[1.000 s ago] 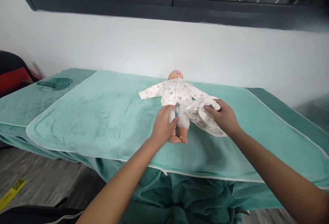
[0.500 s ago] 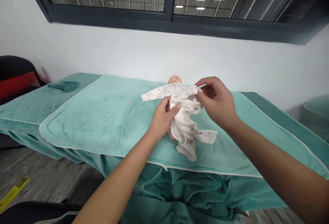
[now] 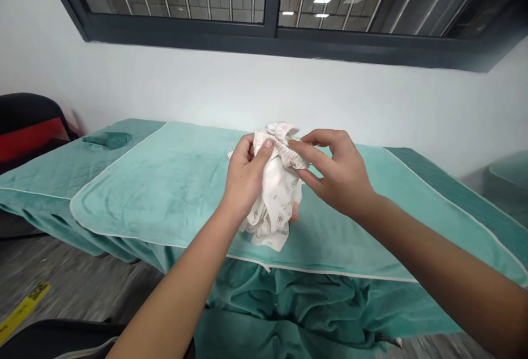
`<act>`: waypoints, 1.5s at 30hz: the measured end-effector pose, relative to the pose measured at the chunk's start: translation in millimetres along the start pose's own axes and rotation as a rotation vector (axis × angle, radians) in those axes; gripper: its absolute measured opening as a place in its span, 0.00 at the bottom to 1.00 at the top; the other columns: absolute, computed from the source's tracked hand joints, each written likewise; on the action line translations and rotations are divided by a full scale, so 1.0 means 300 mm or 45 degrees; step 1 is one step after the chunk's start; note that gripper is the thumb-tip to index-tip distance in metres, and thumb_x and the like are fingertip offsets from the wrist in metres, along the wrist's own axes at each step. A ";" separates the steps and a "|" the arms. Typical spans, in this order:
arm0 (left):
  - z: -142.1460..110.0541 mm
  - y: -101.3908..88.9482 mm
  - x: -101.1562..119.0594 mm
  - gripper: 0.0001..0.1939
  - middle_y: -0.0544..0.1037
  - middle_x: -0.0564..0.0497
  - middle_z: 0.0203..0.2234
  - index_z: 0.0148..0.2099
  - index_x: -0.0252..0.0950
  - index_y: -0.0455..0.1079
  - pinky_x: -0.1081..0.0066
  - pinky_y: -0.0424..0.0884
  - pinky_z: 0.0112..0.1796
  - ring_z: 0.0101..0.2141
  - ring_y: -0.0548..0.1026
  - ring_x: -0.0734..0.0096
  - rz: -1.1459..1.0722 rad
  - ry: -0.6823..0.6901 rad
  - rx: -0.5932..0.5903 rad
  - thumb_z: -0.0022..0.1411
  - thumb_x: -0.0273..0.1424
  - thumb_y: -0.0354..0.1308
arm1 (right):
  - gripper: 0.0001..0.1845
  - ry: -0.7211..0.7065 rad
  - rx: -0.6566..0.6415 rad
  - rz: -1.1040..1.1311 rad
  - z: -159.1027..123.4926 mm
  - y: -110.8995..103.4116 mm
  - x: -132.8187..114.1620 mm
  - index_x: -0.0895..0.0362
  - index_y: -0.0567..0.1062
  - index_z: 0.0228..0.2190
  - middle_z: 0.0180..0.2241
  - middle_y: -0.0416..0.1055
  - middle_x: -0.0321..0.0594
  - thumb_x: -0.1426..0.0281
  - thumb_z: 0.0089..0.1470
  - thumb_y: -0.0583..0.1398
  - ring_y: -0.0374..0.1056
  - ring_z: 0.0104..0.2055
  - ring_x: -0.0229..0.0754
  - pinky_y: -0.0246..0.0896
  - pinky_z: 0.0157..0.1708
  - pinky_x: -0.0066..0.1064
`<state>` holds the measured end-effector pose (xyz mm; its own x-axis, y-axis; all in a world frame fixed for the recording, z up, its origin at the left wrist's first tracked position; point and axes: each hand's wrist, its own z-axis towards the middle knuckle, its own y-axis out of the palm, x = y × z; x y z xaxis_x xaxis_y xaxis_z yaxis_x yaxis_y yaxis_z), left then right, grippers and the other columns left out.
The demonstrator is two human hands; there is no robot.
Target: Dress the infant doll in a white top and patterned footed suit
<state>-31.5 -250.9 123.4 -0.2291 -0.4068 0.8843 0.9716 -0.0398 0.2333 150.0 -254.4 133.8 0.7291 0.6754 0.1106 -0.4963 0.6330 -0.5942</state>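
Note:
My left hand [image 3: 246, 175] is closed on small white baby pants [image 3: 274, 199] with a sparse print, its thumb pressed over the elastic waistband. My right hand [image 3: 340, 169] pinches the gathered edge of the same pants between thumb and fingers. The pants hang bunched from my hands above the bed. Behind them lies a baby doll, mostly hidden; a bit of its bare leg [image 3: 295, 211] shows to the right of the cloth. The doll's head is out of sight behind the pants and hands.
A mint-green cover [image 3: 165, 183] lies over the massage bed, which has a face hole [image 3: 108, 139] at its left end. The white wall [image 3: 185, 84] and a barred window stand behind. A black and red chair [image 3: 33, 133] is at left; yellow tape [image 3: 25, 309] marks the floor.
Both hands have moved left and lifted the pants, which now cover the doll's head and torso. The pant legs no longer spread right; the cloth hangs bunched.

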 end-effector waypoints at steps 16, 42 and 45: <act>-0.054 -0.058 -0.066 0.17 0.74 0.48 0.52 0.49 0.41 0.69 0.60 0.66 0.56 0.54 0.71 0.59 0.164 -0.131 -0.636 0.59 0.37 0.65 | 0.14 1.145 -0.193 1.546 -0.040 0.035 -0.006 0.53 0.68 0.29 0.27 0.67 0.32 0.58 0.52 0.65 0.63 0.27 0.37 0.58 0.27 0.29; -0.114 -0.100 -0.170 0.19 0.74 0.54 0.29 0.41 0.35 0.69 0.74 0.69 0.33 0.29 0.73 0.74 -0.325 -0.701 -0.291 0.57 0.44 0.66 | 0.18 1.221 -0.734 1.813 -0.192 0.114 -0.015 0.56 0.80 0.41 0.38 0.79 0.42 0.55 0.57 0.63 0.74 0.39 0.47 0.67 0.40 0.36; -0.135 -0.118 -0.167 0.19 0.73 0.53 0.23 0.37 0.33 0.70 0.74 0.64 0.27 0.22 0.69 0.76 -0.248 -0.812 -0.703 0.58 0.45 0.65 | 0.19 1.484 -0.316 1.920 -0.211 0.137 -0.001 0.53 0.79 0.42 0.39 0.79 0.40 0.55 0.54 0.65 0.74 0.39 0.47 0.67 0.38 0.35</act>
<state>-52.1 -266.0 54.5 -0.2236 0.2361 0.9457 0.7638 -0.5602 0.3205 159.2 -252.5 58.8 -0.2150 -0.0840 -0.9730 -0.9328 -0.2774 0.2301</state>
